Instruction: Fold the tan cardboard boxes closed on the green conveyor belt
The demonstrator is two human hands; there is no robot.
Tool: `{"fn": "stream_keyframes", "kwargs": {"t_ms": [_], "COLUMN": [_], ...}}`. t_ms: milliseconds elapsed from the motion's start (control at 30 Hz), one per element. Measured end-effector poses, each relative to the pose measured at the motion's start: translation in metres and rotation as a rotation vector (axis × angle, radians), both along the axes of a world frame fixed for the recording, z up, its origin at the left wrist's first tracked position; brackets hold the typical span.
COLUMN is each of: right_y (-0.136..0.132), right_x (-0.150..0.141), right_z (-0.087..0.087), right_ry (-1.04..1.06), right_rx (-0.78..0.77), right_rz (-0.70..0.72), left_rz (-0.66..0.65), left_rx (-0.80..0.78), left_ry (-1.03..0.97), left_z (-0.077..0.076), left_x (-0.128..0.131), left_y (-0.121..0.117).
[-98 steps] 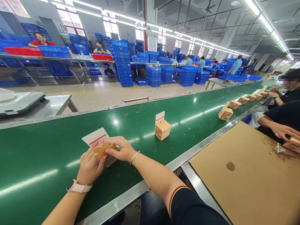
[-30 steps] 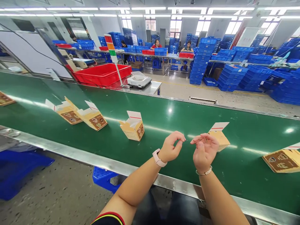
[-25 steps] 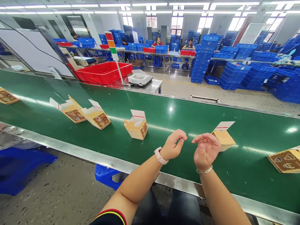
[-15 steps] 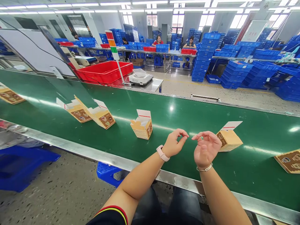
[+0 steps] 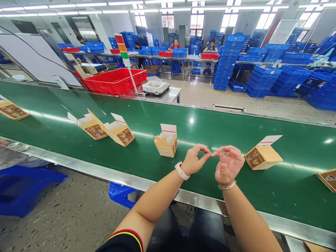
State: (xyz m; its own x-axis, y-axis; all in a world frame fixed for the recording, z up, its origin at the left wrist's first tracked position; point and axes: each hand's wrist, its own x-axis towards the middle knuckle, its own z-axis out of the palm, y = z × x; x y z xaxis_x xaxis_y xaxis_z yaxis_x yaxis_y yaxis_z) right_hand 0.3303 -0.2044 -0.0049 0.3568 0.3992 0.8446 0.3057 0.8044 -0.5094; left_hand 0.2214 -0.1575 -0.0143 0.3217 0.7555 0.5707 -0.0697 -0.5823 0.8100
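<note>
My left hand [image 5: 194,162] and my right hand [image 5: 229,165] hover just above the near side of the green conveyor belt [image 5: 236,129], fingertips touching each other. The left hand's thumb and forefinger curl into a pinch. The right hand is palm-up with loosely curled fingers, and nothing shows in it. A small brown carton [image 5: 166,144] with its white flap up stands on the belt left of my left hand. Another open carton [image 5: 262,158] lies on its side just right of my right hand.
More open cartons [image 5: 120,132] [image 5: 91,126] lie further left on the belt, one [image 5: 12,111] at the far left and one [image 5: 328,178] at the right edge. Beyond the belt are a red tub [image 5: 112,80], a scale [image 5: 155,86], stacked blue crates [image 5: 267,80] and seated people.
I let go of the carton I was folding and turned my view left. Over the last second my raised hands closed together until their fingertips met, and the cartons drifted right on the belt.
</note>
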Motion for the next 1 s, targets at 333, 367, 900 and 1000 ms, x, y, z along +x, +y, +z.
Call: {"fn": "stream_keyframes", "kwargs": {"t_ms": [333, 367, 900, 1000], "right_y": [0.001, 0.0, -0.004, -0.007], "right_x": [0.001, 0.001, -0.012, -0.016], "right_z": [-0.003, -0.003, -0.012, -0.011], "right_ry": [-0.102, -0.117, -0.18, -0.187], "right_rx": [0.017, 0.017, 0.019, 0.024], "right_rz": [-0.005, -0.019, -0.103, -0.124], "left_rz": [0.015, 0.013, -0.164, -0.122], "left_rx": [-0.024, -0.044, -0.39, -0.368], "left_ry": [0.084, 0.091, 0.093, 0.091], "left_z": [0.001, 0.001, 0.001, 0.002], "left_x": [-0.001, 0.0, -0.005, -0.006], "left_y": [-0.002, -0.003, -0.02, -0.019]}}
